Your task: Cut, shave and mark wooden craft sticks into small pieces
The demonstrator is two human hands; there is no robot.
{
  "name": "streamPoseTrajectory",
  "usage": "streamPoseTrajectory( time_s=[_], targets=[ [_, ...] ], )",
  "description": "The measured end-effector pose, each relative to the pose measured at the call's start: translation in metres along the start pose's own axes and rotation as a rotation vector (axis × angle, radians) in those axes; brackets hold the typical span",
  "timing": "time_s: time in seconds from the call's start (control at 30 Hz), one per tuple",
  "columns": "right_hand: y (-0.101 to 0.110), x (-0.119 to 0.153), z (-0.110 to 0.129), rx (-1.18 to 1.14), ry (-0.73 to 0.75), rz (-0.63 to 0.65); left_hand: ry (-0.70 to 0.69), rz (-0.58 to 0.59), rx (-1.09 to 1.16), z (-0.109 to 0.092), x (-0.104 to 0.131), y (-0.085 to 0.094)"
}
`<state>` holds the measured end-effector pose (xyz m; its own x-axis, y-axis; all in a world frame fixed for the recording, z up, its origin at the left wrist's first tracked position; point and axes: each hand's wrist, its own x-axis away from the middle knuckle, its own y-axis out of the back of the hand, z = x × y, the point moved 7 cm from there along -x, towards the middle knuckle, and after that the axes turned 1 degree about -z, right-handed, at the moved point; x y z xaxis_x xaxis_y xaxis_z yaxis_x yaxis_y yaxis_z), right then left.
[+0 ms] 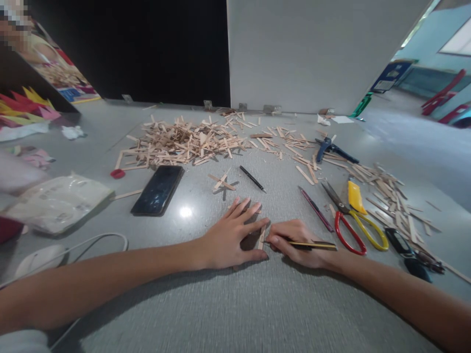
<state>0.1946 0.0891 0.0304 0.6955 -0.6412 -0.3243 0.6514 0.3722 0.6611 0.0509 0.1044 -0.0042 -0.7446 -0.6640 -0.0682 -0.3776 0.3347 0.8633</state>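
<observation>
My left hand (230,235) lies with its fingers spread, thumb and forefinger against a short wooden stick (262,238) on the tabletop. Another bit of pale wood peeks out beneath its fingers, mostly hidden. In my right hand (300,245) is a dark pencil with yellow stripes (312,245), its writing end down at the stick's right edge. Just beyond my left hand sit a few crossed sticks (221,182) and a black pen (252,178). A purple pen (315,209) lies beyond my right hand.
A big heap of wooden sticks (184,142) spreads across the back, with more sticks (395,196) at right. Scissors (349,220), a yellow cutter (355,197) and blue pliers (333,149) lie right. A phone (158,190), plastic packet (61,201) and white cable (99,237) are left.
</observation>
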Motion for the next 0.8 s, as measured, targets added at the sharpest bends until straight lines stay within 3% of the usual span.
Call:
streamPoseTrajectory(
  time_s=[0.8],
  targets=[
    [-0.0016,0.0009,-0.003,-0.03,-0.038,0.009,0.005,0.008,-0.005,0.0016,0.0002,-0.0014]
  ],
)
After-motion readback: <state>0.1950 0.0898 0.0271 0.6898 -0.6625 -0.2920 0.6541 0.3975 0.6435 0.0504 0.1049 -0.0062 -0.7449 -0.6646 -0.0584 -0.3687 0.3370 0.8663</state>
